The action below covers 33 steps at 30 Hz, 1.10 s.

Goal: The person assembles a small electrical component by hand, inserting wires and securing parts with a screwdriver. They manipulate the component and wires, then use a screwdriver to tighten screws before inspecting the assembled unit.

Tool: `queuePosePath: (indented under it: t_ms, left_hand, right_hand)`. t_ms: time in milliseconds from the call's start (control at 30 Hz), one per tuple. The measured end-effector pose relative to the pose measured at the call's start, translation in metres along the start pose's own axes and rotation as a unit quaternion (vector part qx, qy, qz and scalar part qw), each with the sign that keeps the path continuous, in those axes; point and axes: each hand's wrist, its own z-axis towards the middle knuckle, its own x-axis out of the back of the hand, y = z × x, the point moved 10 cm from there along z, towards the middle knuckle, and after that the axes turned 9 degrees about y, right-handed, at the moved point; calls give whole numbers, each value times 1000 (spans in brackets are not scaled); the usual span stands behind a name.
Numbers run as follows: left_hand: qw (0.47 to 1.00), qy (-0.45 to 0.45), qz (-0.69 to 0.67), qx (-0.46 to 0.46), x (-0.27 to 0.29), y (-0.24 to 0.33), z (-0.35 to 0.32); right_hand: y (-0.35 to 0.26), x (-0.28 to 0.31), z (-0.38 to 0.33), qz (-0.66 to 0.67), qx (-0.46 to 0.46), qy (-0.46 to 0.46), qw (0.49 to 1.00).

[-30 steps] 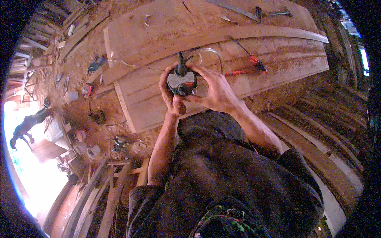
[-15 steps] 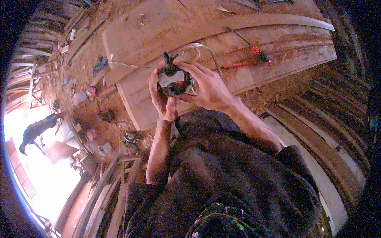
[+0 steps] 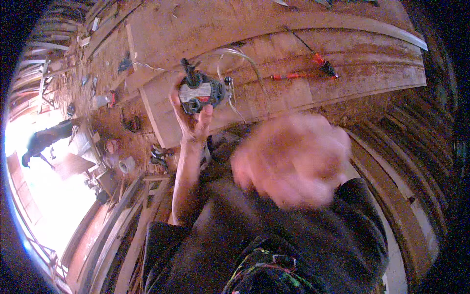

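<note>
A compact grey and black power tool (image 3: 200,94), its exact kind unclear, is held up over the near edge of the wooden board (image 3: 289,98). My left hand (image 3: 191,120) wraps around its left and near sides, thumb against the front. Small metal parts stick out on the tool's right side, and a pale cord (image 3: 252,61) loops behind it over the board. Raised close to the camera in front of my chest, my right hand (image 3: 293,159) is smeared by motion, apart from the tool; its fingers cannot be made out.
On the board lie a red and black tool with a long thin shaft (image 3: 323,63) and a red stick-like piece (image 3: 293,76). Long timbers (image 3: 406,161) are stacked at right. Buckets (image 3: 111,146) and clutter stand at left; a person (image 3: 51,139) bends over near the bright opening.
My right hand has let go of the power tool and swung back toward my chest and the camera. The tool, now in my left hand alone, has shifted slightly left.
</note>
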Motion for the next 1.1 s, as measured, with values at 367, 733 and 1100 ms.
queuePosePath:
  t_ms: [367, 733, 1100]
  left_hand:
    - [987, 68, 92, -113, 9, 6, -4]
    - [969, 205, 128, -49, 0, 15, -20]
    - [949, 280, 143, 0, -3, 7, -42]
  right_hand:
    - [-44, -20, -28, 466, 15, -117, 877]
    - [137, -1, -42, 40, -159, 72, 984]
    - [205, 7, -17, -25, -151, 63, 986]
